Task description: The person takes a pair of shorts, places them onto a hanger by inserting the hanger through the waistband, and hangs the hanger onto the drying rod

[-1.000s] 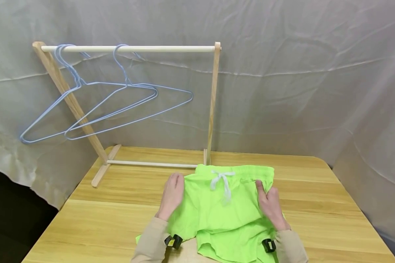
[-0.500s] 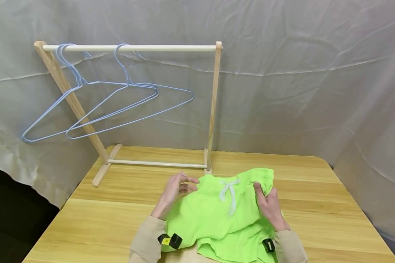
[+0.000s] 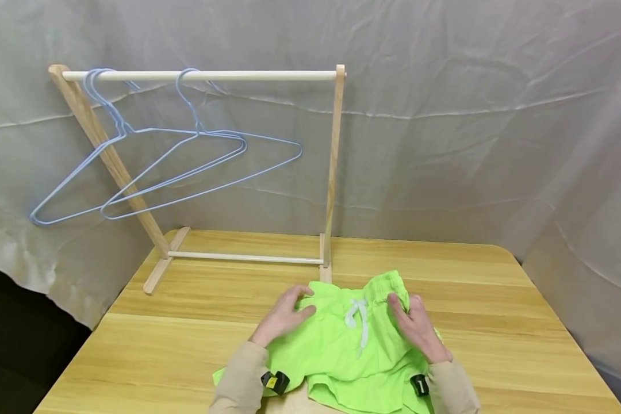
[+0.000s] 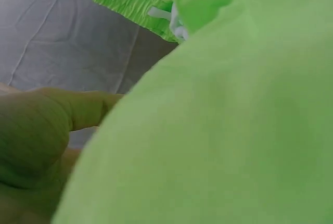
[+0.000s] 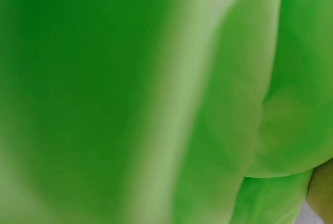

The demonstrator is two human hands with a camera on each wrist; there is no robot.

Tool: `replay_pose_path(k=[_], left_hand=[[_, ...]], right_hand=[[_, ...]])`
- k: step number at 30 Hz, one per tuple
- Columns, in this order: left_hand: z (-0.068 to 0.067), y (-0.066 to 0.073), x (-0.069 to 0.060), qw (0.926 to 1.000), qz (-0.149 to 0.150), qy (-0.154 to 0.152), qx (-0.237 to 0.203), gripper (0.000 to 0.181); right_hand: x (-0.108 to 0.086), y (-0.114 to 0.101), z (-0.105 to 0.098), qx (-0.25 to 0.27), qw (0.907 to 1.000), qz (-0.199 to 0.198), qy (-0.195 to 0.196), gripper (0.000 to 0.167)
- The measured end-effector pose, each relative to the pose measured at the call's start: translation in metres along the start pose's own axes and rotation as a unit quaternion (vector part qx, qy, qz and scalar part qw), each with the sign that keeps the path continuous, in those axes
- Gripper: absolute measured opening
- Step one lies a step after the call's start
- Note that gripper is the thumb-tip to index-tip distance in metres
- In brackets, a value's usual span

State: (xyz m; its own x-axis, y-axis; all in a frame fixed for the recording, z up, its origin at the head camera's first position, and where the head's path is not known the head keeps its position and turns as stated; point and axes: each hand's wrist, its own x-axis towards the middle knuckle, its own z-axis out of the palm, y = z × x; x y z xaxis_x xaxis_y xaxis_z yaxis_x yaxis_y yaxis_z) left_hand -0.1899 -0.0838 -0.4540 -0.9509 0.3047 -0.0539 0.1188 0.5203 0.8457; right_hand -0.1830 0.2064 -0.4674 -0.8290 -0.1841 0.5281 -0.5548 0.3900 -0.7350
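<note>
Neon green drawstring shorts (image 3: 336, 339) are held slightly bunched over the near side of the table, their white drawstring bow (image 3: 357, 319) facing up. At the right end of the elastic waistband, my right hand (image 3: 416, 328) grips the fabric with the thumb on top. On the opposite side my left hand (image 3: 284, 316) is at the edge of the shorts, thumb and fingers apart; whether its fingertips touch the cloth I cannot tell. Green cloth (image 4: 208, 120) covers much of the left wrist view, and blurred green folds (image 5: 229, 104) fill most of the right wrist view.
A wooden garment rack (image 3: 333, 167) stands at the back left of the table (image 3: 497, 322). Several blue wire hangers (image 3: 202, 133) hang from its white top rail (image 3: 269, 75). Grey fabric (image 3: 445, 144) lines the back and sides.
My left hand has released the left side of the shorts and spread its fingers. The waistband has sagged and drawn in. My right hand keeps its grip and has shifted slightly left.
</note>
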Motion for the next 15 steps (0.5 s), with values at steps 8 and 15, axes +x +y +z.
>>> replay_pose_path(k=[8,15], left_hand=[[0.0026,-0.0058,0.0015,0.9999,-0.001,0.009,-0.013,0.037],[-0.0005,-0.0054,0.0048,0.9972,0.022,0.057,-0.042,0.064]], right_hand=[[0.002,-0.0027,0.0013,0.011,0.9992,0.038,0.006,0.05],[0.0011,-0.0035,0.0001,0.002,0.9982,0.059,0.011,0.055]])
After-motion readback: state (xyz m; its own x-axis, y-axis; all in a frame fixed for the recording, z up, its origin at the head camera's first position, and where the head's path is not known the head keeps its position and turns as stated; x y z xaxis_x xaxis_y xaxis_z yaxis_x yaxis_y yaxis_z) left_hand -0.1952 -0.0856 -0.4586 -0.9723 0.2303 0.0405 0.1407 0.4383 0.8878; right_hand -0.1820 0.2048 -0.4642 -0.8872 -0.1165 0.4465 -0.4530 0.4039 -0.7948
